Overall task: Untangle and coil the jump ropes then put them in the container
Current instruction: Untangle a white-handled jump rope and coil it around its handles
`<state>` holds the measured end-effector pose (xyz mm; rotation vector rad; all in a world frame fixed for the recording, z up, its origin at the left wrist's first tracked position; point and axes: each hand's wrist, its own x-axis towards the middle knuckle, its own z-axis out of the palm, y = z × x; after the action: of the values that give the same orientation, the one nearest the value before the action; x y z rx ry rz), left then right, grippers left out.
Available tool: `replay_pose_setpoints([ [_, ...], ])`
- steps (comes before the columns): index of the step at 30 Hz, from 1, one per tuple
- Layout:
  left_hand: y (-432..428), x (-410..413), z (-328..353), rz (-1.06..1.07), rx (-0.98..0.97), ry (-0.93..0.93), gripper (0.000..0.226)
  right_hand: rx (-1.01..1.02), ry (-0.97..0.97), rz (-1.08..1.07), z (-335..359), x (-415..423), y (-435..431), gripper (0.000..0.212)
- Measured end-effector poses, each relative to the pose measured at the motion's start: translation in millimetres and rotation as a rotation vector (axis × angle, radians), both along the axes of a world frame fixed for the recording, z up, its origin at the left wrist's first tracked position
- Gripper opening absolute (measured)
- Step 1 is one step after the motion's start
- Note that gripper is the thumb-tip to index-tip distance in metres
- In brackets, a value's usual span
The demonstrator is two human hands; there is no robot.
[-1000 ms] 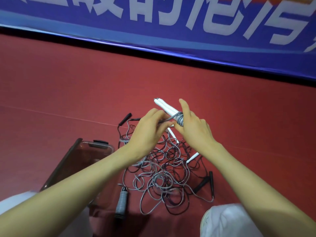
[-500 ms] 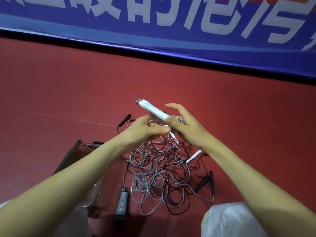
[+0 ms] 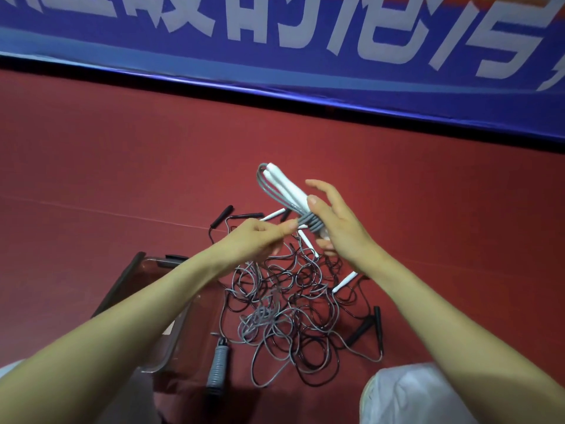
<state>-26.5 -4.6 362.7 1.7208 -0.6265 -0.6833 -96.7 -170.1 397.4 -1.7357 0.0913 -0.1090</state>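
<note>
While both hands are raised off the floor [image 3: 122, 185], the white-handled jump rope [image 3: 284, 188] sits between them, and that is the relation to watch.

Right hand [image 3: 339, 228] carries it. The thumb presses across the two white handles and the lower fingers curl round behind and under the bundle. The index finger sticks out straight past it, gripping nothing.

Left hand [image 3: 253, 240] has its fingers curled, with thumb and forefinger pinching the grey cord right at the wrap [image 3: 312, 224]. There, several turns circle the handles and the folded loops. The two hands nearly touch at that spot.

The bundle's long axis runs from the right palm up and away to the left. The looped end and handle tips are at the far end, beyond both hands. The wrap lies at the near end, just beside the left fingertips.

Judgement: this rope looks almost coiled. The next move is probably to tuck or cinch the pinched cord, then carry the bundle to the container [image 3: 123, 281].

The container lies below and left of the left hand, partly under the left forearm, so the left hand is nearer. The right hand bears the weight, though, so a hand-over or a reach across the body seems called for.

The tangle [image 3: 284, 304] of grey and black cords lies directly beneath both hands, not yet sorted.

Risk: the wrap may spring loose if the pinch lets go before the end is secured.
</note>
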Motion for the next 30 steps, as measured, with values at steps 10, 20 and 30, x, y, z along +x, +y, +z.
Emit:
replay_pose_setpoints([
  [10,18,22,-3,-0.039,-0.137,-0.105,0.019,0.309,0.163,0.393,15,-8,-1,0.049],
  [20,11,17,28,-0.16,0.09,-0.19,0.019,-0.729,0.456,0.517,4,-12,4,0.09],
  [30,-14,-14,20,-0.001,-0.053,0.343,0.022,-1.424,0.057,-0.083,-4,-1,-9,0.088],
])
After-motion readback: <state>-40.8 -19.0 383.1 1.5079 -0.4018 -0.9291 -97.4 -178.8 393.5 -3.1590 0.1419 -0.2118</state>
